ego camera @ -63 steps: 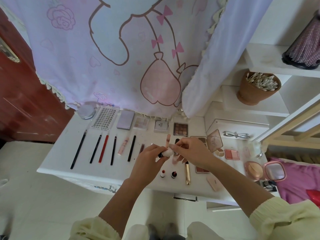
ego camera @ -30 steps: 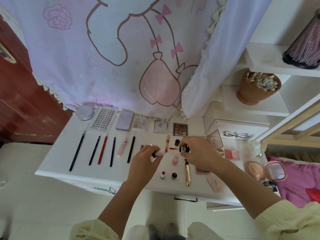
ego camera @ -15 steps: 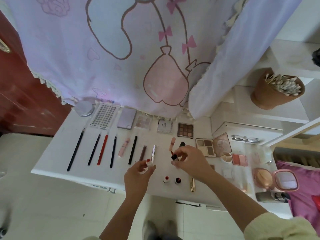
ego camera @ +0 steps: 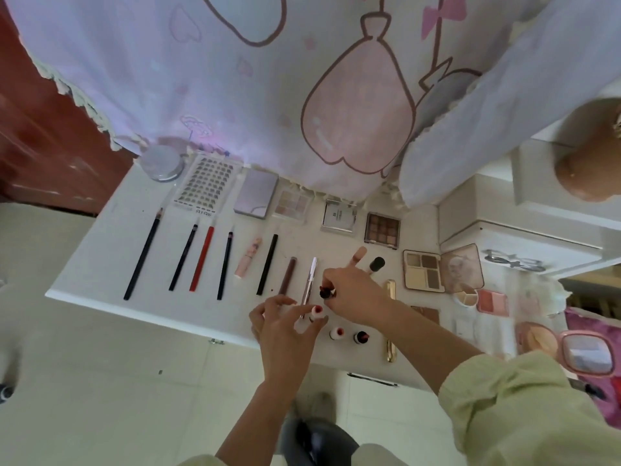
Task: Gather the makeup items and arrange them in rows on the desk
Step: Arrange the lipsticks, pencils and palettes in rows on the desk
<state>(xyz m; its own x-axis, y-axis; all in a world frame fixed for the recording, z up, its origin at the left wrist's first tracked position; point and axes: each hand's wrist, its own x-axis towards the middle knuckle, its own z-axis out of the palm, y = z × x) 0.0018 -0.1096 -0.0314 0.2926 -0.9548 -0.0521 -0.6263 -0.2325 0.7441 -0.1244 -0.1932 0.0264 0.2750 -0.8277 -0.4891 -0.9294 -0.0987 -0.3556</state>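
On the white desk [ego camera: 100, 274] pencils and thin tubes lie in a row: a long black pencil [ego camera: 142, 254], a red pencil [ego camera: 201, 258], a pink tube [ego camera: 248, 257], a silver stick [ego camera: 309, 280]. Palettes line the back, among them a brown eyeshadow palette [ego camera: 382, 229]. My left hand [ego camera: 285, 326] pinches a small white bottle with a red top [ego camera: 315, 312] upright near the desk's front edge. My right hand [ego camera: 356, 294] pinches a small dark cap [ego camera: 325, 292] just above it. Two more small bottles [ego camera: 348, 335] stand to the right.
A gold lipstick tube [ego camera: 389, 348] lies right of the bottles. An open quad palette [ego camera: 422, 270], a blush [ego camera: 492, 301] and a pink compact mirror [ego camera: 586, 354] crowd the right side. A lilac curtain [ego camera: 302, 95] hangs over the desk's back edge. A brown pot [ego camera: 584, 156] sits on a shelf.
The two hands pulled the cap off the small bottle, then both lowered toward the desk. My left hand now holds the bottle beside the two standing ones; the view has tilted down.
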